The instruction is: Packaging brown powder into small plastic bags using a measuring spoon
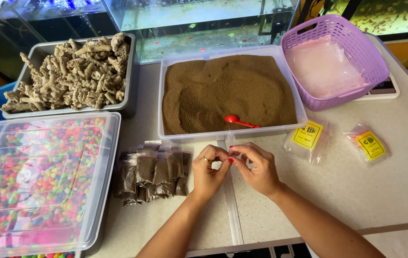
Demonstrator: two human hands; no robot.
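At the lower middle of the frame, the left hand (208,169) and right hand (257,168) meet, each grip pinched on the top edge of a small clear bag (230,143) held just below the tray of brown granules (227,93) and its red scoop (238,121). The thin film could slip from the fingertips. If the mouth is opened unevenly, granules could later spill on the table (356,191) beside the filled packets (153,173).

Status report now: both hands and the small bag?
Left hand and right hand pinch a small clear bag. Filled bags lie left. Nothing blocks.
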